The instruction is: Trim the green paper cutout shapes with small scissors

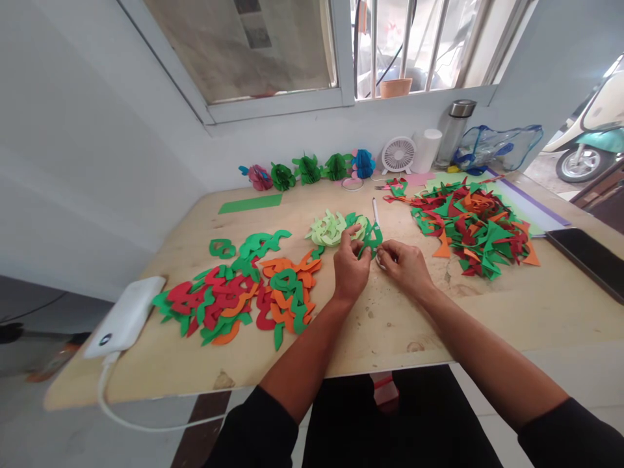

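A green paper cut-out (374, 239) with a hole and a small white patch is pinched between the thumb and fingers of my left hand (351, 268). My right hand (403, 261) is closed at the lower right edge of that piece, fingertips together. A bit of something whitish shows under the right fingertips, too small to name. Just behind my left hand lies a heap of pale green paper cut-outs (327, 229), with darker green ones beside it. A slim white pen-like stick (375, 212) lies on the table beyond the hands.
Red and green cut-outs (214, 299) and orange ones (292, 296) lie left; paper scraps (480, 224) lie right. Folded paper ornaments (309, 169), a small fan (398, 155) and a bottle (453, 133) line the wall. A power bank (127, 315) and phone (587, 260) sit near the table's edges.
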Demonstrator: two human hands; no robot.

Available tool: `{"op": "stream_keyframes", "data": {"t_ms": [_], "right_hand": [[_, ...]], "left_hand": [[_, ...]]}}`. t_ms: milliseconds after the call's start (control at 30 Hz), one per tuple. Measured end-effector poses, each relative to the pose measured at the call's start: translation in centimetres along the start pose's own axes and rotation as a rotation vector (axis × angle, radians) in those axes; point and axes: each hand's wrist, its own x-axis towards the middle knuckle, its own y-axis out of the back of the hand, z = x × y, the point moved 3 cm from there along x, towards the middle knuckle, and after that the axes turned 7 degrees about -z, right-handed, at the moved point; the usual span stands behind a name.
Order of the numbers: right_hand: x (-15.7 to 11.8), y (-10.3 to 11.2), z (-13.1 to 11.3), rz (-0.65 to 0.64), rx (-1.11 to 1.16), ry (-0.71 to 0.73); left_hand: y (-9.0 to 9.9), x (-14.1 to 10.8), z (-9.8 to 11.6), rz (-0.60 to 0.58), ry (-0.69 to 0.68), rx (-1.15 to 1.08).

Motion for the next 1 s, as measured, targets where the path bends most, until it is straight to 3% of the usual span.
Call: {"op": "stream_keyframes", "data": {"t_ms": [267, 500, 800, 1000], "right_hand": [[-0.32, -0.41, 0.0, 0.045, -0.2, 0.036], [-0.51, -0.73, -0.21, 0.071, -0.368, 0.085], [-0.46, -0.51, -0.27, 0.069, -0.421, 0.077], [-0.44, -0.52, -0.11, 0.072, -0.392, 0.058]], "left_hand": [[0.07, 0.04, 0.26, 0.012, 0.012, 0.012], [0.13, 0.29, 0.06, 0.024, 0.141, -0.075], [-0.06, -0.01, 0.61, -0.032, -0.031, 0.087], [-0.17, 0.11, 0.32, -0.05, -0.015, 0.034]]}}
